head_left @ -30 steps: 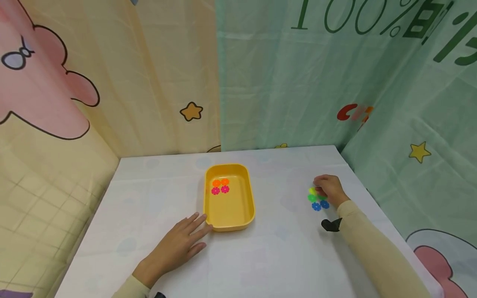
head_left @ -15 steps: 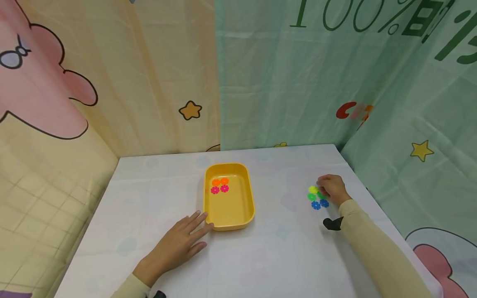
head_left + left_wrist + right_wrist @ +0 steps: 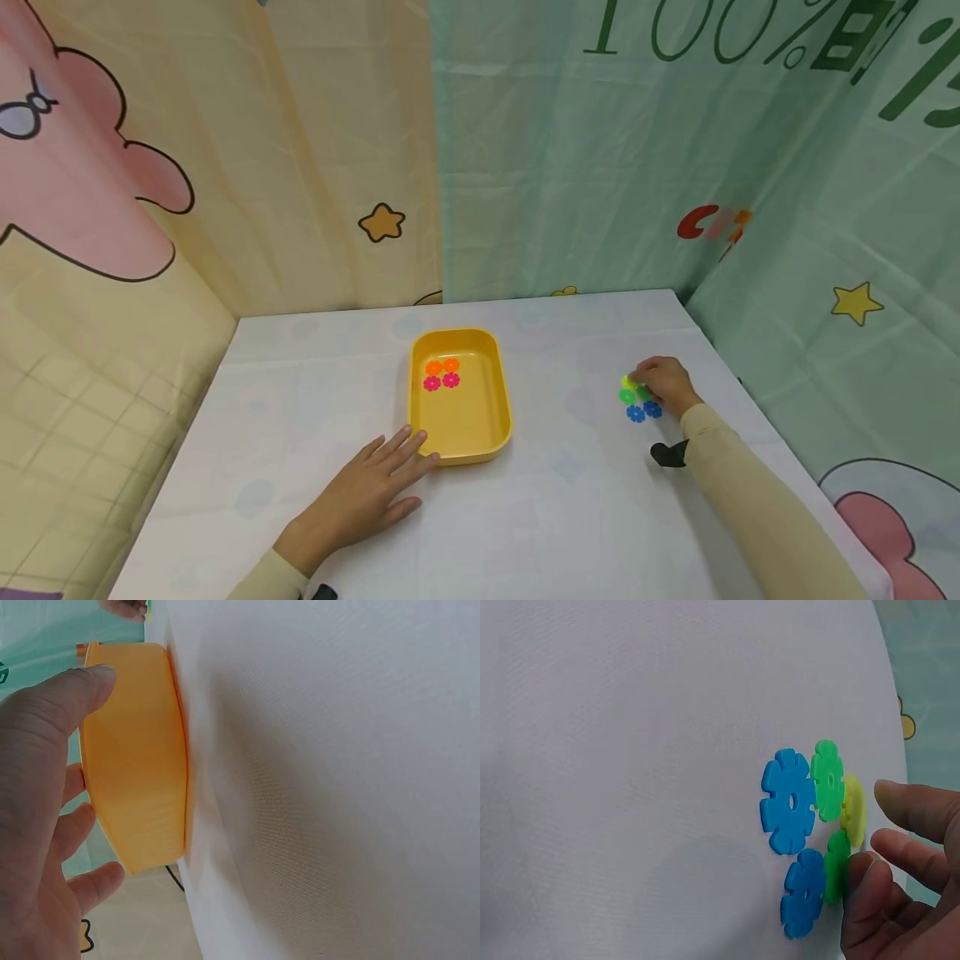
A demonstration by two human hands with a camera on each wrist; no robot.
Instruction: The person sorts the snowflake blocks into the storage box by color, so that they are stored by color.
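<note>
My left hand [image 3: 367,492] lies with fingers spread at the near left corner of a yellow plastic tray [image 3: 498,425], fingertips on its rim. In the left wrist view the thumb and fingers reach along the tray's edge. My right hand [image 3: 666,383] is over a small cluster of flower-shaped interlocking discs on the table. In the right wrist view its thumb and forefinger are apart beside a yellow disc [image 3: 853,811], the other fingers bent. Next to that are a light green disc [image 3: 827,781], a darker green disc [image 3: 837,866] and two blue discs [image 3: 787,802].
Inside the tray, toward its far left, lie two orange discs [image 3: 434,368] and two pink discs [image 3: 451,380]. A white cloth covers the table [image 3: 540,517]. Printed curtains [image 3: 570,183] hang behind and at both sides.
My right hand drew back slightly to the right, uncovering the yellow disc, then moved left over it again. My left hand has shifted slightly right along the tray's edge.
</note>
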